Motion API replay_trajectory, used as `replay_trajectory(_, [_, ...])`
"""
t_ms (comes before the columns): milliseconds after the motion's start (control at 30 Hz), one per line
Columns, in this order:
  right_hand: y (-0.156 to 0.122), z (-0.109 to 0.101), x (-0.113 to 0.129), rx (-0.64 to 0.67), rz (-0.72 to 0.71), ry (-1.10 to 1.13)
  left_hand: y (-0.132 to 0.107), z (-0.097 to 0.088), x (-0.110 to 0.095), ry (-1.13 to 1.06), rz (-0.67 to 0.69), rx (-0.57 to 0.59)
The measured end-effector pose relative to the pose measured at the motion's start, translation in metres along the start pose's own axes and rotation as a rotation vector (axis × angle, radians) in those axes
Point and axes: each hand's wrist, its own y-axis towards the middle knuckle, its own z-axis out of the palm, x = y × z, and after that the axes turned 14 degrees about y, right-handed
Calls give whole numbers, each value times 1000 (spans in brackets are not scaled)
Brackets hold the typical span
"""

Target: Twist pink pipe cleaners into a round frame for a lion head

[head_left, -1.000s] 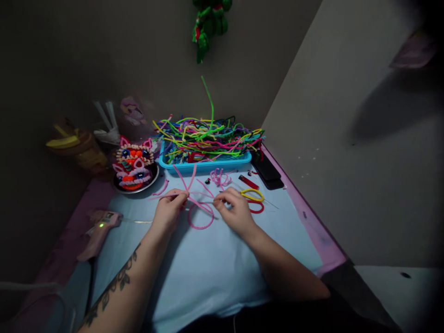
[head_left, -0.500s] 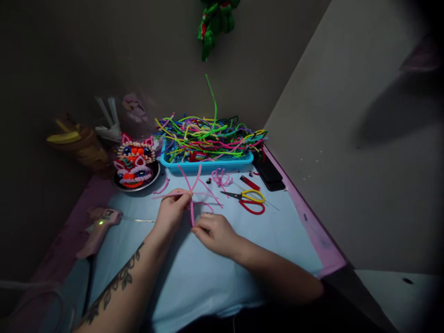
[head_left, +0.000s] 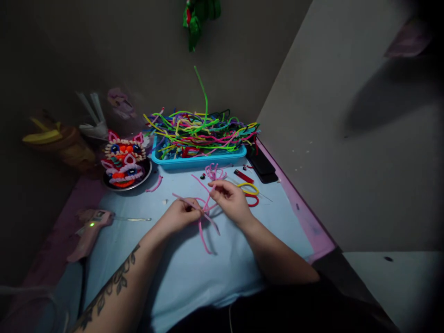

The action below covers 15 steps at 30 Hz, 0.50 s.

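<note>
My left hand [head_left: 180, 215] is closed in a pinch on a bundle of pink pipe cleaners [head_left: 204, 222] above the light blue table mat [head_left: 194, 273]. One pink strand curves down toward me from the pinch, others fan out to the left and far side. My right hand [head_left: 231, 200] is closed too, fingertips pinching a pink strand of the same bundle just to the right. The two hands sit a short gap apart.
A blue tray [head_left: 197, 161] heaped with mixed-colour pipe cleaners stands at the back. Yellow-and-red scissors [head_left: 250, 194], a red lighter [head_left: 243, 176] and a dark phone [head_left: 262, 165] lie right of my hands. A pipe-cleaner animal head [head_left: 124, 159] on a plate and a pink glue gun [head_left: 90, 225] are to the left.
My left hand has dropped toward me with the pink bundle. My right hand moved from below the bundle up and right, and the pink loop has opened into a hanging strand.
</note>
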Motion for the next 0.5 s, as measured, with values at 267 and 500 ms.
replay_trajectory(267, [4,2,1,145,-167,-65,-3,10,1,31,22,237])
replay_trajectory(500, [5,-6,13,-88,-370,-254,5,-4,7,-85,-51,-230])
